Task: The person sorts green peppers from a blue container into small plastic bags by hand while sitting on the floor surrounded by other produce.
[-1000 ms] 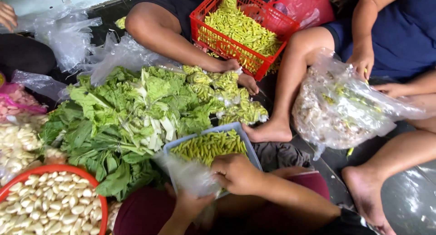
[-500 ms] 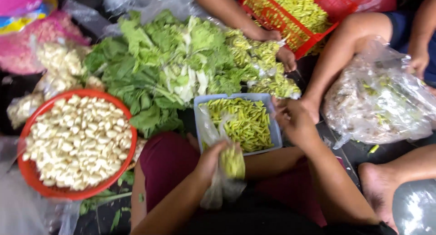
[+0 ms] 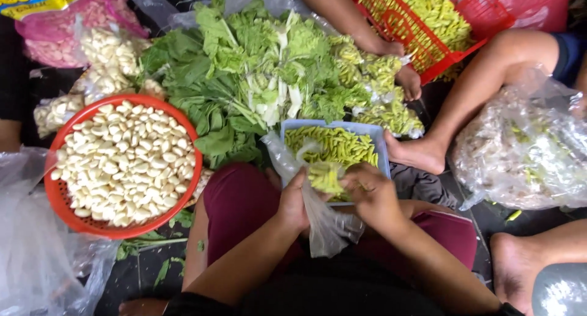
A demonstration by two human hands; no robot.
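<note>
We sit low on a dark, wet-looking floor point(image 3: 147, 273), with no walls in view, only goods spread around us and green scraps scattered on the ground. We take the blue tray point(image 3: 384, 146) of green chillies as our landmark.

The largest thing is the heap of leafy greens point(image 3: 244, 77), lying just beyond the tray and spreading to its left. Left of the tray, past our maroon-clad knee, sits the round red basket point(image 3: 61, 203) filled with peeled garlic cloves point(image 3: 122, 163); bags of more garlic point(image 3: 98, 65) lie beyond that. Far beyond the tray to its right stands a red crate point(image 3: 483, 16) full of green chillies, with another person's hand point(image 3: 408, 82) between crate and tray. Right of the tray a bare foot point(image 3: 419, 154) nearly touches its edge, and further right lies a big clear bag point(image 3: 526, 151) of mixed produce.

At the tray's near edge we hold a clear plastic bag point(image 3: 324, 221), its mouth raised over the chillies and a handful of green chillies point(image 3: 325, 175) inside it. Our left hand point(image 3: 293, 203) has its fingers closed on the bag's left side. Our right hand point(image 3: 373, 194) has its fingers curled together, pinching the bag's right edge beside the chillies.
</note>
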